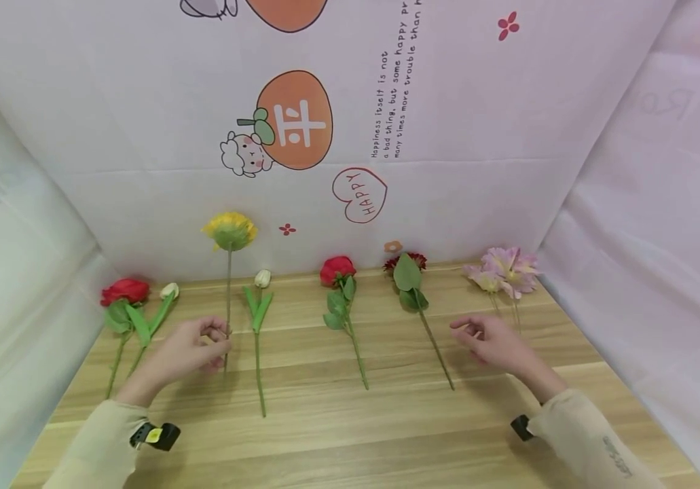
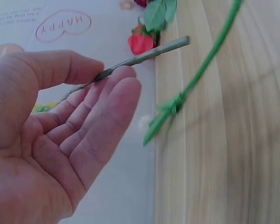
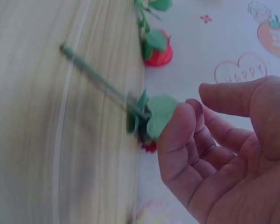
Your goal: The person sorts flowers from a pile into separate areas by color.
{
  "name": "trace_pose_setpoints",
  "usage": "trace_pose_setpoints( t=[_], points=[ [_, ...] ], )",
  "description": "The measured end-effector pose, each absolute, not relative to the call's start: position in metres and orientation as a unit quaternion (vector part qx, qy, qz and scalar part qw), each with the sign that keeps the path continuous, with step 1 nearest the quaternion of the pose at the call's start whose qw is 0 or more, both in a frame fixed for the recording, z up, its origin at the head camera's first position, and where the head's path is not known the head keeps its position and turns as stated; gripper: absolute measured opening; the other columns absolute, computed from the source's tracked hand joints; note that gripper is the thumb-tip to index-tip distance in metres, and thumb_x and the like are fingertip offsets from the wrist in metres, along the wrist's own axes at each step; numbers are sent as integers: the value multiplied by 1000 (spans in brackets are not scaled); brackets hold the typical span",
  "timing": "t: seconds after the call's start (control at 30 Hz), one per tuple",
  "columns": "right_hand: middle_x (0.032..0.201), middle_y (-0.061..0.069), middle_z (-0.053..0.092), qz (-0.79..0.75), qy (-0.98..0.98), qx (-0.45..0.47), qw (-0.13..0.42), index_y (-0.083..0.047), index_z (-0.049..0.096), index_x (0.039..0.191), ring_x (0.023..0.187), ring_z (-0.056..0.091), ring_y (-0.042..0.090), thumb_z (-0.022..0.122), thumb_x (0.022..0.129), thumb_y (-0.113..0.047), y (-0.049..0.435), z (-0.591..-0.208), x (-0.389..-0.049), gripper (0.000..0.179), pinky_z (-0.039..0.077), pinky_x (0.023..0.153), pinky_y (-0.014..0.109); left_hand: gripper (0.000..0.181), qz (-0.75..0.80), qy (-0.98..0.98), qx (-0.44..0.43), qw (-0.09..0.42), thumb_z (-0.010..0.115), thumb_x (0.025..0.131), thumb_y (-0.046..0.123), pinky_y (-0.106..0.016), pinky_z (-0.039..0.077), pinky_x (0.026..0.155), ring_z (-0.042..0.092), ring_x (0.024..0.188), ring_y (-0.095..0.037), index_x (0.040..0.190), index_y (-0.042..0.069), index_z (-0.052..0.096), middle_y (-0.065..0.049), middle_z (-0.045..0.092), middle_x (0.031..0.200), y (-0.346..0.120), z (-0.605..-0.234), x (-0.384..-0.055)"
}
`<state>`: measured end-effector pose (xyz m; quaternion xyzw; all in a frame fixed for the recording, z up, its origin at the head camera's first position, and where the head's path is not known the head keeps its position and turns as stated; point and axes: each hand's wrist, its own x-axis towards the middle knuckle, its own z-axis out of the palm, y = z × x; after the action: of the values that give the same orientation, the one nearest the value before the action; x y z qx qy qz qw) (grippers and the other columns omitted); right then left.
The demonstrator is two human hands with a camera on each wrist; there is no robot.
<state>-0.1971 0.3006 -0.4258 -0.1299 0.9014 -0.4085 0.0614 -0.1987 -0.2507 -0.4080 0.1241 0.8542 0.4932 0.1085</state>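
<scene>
My left hand (image 1: 193, 346) pinches the stem of a yellow flower (image 1: 230, 231) between thumb and fingers. The bloom points up toward the back wall, and the stem's cut end sticks out past the fingertips in the left wrist view. Just right of it lies a white tulip (image 1: 257, 319) with green leaves. My right hand (image 1: 499, 345) hovers over the table with loosely bent fingers and nothing in them. Nearest to it are a dark red flower (image 1: 407, 272) with broad leaves on its left and pale pink lilies (image 1: 508, 268) behind it.
On the wooden table (image 1: 325, 441), a red rose (image 1: 125, 292) and another white tulip (image 1: 169, 291) lie at the left, beside my left forearm. A second red rose (image 1: 337, 270) lies mid-table. A printed white cloth (image 1: 447, 136) rises behind, with white cloth sides.
</scene>
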Motion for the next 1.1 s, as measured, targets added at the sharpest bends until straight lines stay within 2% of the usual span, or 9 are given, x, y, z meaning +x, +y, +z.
trace_pose_setpoints(
  t=[0.17,0.3,0.5,0.7,0.8,0.93,1.1],
  points=[
    [82,13,65,-405,899,-154,65,3,65,122,47,50,13,62,102,-15,278,-426,-198,27,46,43,28,27,499,851,140,88,68,98,12,-38,63,61,72,74,-34,113,-5,55,-19,64,98,-230,-407,-204],
    [83,15,65,-411,892,-167,80,4,64,123,50,52,16,60,103,-13,259,-429,-201,26,47,44,28,23,502,847,157,75,65,100,10,-41,63,63,71,77,-40,115,-5,55,-21,62,100,-214,-402,-207],
    [85,19,65,-428,875,-193,115,6,64,122,60,56,20,58,104,-14,228,-438,-204,27,50,49,29,31,530,830,159,72,60,104,17,-39,63,67,71,81,-34,125,-5,54,-21,61,106,-193,-396,-213],
    [90,18,69,-442,852,-245,138,7,66,123,70,64,21,60,104,-15,189,-440,-203,30,54,55,28,32,597,788,132,77,63,101,10,-36,62,75,69,98,-37,126,-8,54,-22,59,113,-169,-394,-218],
    [94,16,71,-449,841,-261,150,6,67,123,79,69,25,61,103,-19,168,-440,-200,32,57,60,29,34,628,765,120,80,65,99,4,-37,62,77,69,96,-30,128,-9,52,-20,58,111,-157,-395,-220],
    [101,16,72,-473,824,-253,183,5,66,125,88,71,33,62,103,-22,143,-438,-193,35,61,65,37,38,664,734,109,94,66,97,0,-38,62,78,68,90,-21,129,-10,49,-17,57,112,-140,-399,-224],
    [107,19,72,-513,797,-239,210,5,64,129,91,72,35,62,103,-27,122,-437,-189,42,63,67,42,37,686,711,119,98,66,96,-3,-39,62,79,67,89,-20,128,-9,49,-16,57,110,-121,-403,-224]
  ],
)
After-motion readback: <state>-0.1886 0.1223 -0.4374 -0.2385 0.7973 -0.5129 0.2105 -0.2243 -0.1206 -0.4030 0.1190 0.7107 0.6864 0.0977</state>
